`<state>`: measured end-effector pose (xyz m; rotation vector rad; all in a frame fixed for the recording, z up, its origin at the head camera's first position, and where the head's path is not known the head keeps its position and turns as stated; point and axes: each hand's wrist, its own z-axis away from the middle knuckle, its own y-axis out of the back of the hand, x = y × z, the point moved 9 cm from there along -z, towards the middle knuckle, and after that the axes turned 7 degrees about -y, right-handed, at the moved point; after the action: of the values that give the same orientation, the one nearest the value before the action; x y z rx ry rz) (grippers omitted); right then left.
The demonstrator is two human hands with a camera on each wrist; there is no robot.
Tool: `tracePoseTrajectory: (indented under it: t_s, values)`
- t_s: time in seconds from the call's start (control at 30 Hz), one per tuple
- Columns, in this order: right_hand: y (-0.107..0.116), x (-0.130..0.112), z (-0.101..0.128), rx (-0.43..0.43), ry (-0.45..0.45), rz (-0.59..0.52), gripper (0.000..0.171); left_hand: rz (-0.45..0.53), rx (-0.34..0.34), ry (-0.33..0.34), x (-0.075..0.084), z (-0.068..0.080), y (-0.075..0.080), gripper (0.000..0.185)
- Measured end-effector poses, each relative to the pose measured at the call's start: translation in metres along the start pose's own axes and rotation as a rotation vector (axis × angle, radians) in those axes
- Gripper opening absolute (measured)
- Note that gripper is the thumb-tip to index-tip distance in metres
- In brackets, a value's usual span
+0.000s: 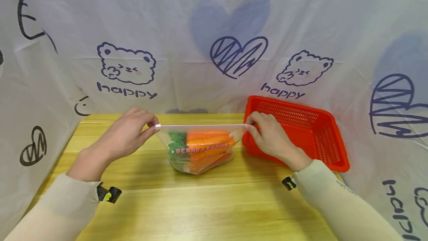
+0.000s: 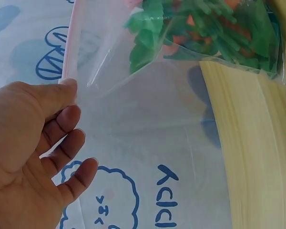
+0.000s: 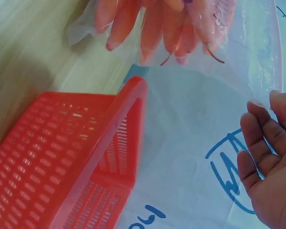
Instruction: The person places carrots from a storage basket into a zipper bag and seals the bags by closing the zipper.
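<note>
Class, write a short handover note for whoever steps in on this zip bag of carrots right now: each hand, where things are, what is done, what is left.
Left hand: pinches the left end of the zip bag at its seal strip.
Right hand: pinches the right end of the same strip.
Bag: stretched between both hands, its bottom resting on the wooden table.
Done: the carrots are inside the bag.
Red basket: beside the right hand, nothing visible in it.
Left: whether the seal is fully pressed shut cannot be told; check it.

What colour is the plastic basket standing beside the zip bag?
The perforated plastic basket is bright red all over; the head view shows it best.
</note>
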<state>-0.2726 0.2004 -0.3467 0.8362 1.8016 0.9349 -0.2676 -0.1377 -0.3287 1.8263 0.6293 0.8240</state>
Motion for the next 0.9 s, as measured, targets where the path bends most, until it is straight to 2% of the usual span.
tracePoseTrajectory:
  t_s: [0.2,0.4,0.5,0.6,0.67,0.73,0.8,0.9]
  values:
    - [0.008,-0.006,0.005,-0.022,-0.048,-0.084,0.011,0.018,0.037,0.02,0.007,0.013,0.012,0.009]
    - [0.017,-0.01,0.001,-0.075,-0.137,-0.279,0.01,0.092,0.062,0.058,0.012,0.021,0.029,0.013]
    - [0.007,-0.007,-0.013,-0.101,-0.207,-0.299,0.01,0.12,0.013,0.131,-0.004,0.015,0.021,0.016]
    - [-0.016,-0.003,-0.033,-0.129,-0.248,-0.249,0.011,0.12,-0.06,0.216,-0.027,0.004,0.0,0.019]
    - [-0.03,0.001,-0.048,-0.126,-0.277,-0.208,0.012,0.114,-0.078,0.264,-0.042,-0.004,-0.013,0.02]
    - [-0.04,0.006,-0.06,-0.113,-0.308,-0.182,0.013,0.112,-0.047,0.308,-0.05,-0.01,-0.021,0.023]
    - [-0.046,0.01,-0.068,-0.092,-0.352,-0.178,0.014,0.096,0.033,0.351,-0.051,-0.013,-0.025,0.025]
    - [-0.054,0.017,-0.074,-0.085,-0.413,-0.191,0.013,0.044,0.173,0.347,-0.034,-0.014,-0.029,0.028]
